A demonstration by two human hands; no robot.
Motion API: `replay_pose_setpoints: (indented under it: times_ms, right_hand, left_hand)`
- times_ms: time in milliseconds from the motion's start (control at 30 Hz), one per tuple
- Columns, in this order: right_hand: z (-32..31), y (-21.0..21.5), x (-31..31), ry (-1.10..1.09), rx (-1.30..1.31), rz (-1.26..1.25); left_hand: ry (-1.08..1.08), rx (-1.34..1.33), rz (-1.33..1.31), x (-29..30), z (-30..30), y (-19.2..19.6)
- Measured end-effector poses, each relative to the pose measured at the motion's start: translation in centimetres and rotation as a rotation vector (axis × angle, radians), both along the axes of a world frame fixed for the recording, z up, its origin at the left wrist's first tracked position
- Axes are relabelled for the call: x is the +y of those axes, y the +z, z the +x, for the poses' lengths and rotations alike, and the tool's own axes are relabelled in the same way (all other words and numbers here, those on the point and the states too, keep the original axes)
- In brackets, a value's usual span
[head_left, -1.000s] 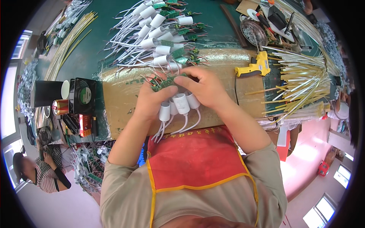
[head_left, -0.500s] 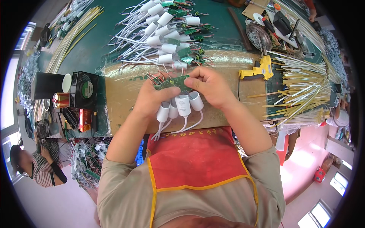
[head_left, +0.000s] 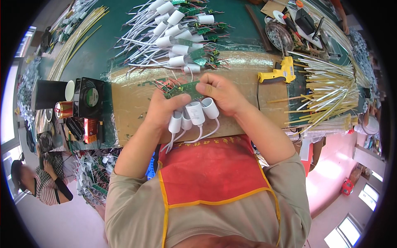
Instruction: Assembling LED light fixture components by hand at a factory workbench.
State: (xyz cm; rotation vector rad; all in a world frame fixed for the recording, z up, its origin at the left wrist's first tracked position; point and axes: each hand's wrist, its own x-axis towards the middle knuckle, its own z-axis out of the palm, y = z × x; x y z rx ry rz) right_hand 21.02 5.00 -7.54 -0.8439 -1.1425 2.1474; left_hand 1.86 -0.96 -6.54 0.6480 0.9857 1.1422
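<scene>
Both my hands grip a green circuit board (head_left: 191, 89) over the cardboard mat. My left hand (head_left: 166, 106) closes on its left end, thumb pressed flat along the near edge. At its right end, my right hand (head_left: 218, 91) pinches the corner between thumb and fingers. Red and dark wires (head_left: 165, 84) stick out above my left hand. Below the board hang several white cylindrical sockets (head_left: 194, 114) with white cables (head_left: 200, 134) trailing toward my apron. How they join the board is hidden by my hands.
Beyond the cardboard mat (head_left: 136, 103) lies a heap of white sockets with boards (head_left: 178, 41). A yellow glue gun (head_left: 281, 73) rests at right, beside a bundle of white and yellow strips (head_left: 331, 91). A black fan (head_left: 89, 98) stands at left. Another person (head_left: 45, 180) is at far left.
The whole view has shifted slightly, moving the scene a little to the left. My hands keep the same hold on the circuit board.
</scene>
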Motion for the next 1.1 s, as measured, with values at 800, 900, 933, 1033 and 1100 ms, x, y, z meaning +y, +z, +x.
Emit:
replay_pose_setpoints:
  times_ms: [800, 900, 933, 1033, 1100]
  right_hand:
    - [0.9, 2.2, 0.8, -0.090, -0.409, 0.351]
    - [0.9, 5.5, 1.0, -0.139, -0.538, 0.742]
    - [1.0, 6.4, 1.0, -0.176, -0.569, 0.920]
    - [0.1, 6.8, 1.3, -0.155, -0.593, 1.333]
    - [-0.1, 7.1, 1.6, -0.056, -0.644, 1.389]
  left_hand:
    - [-0.078, -0.045, 0.042, 0.3, 0.5, 0.5]
    - [-0.092, 0.005, -0.011, 0.6, 0.7, 1.4]
    - [-0.111, 0.044, -0.006, 0.7, 0.9, 1.8]
    - [-0.148, 0.196, -0.038, 0.8, 1.1, 2.2]
    - [-0.171, 0.297, -0.074, 0.8, 1.3, 2.9]
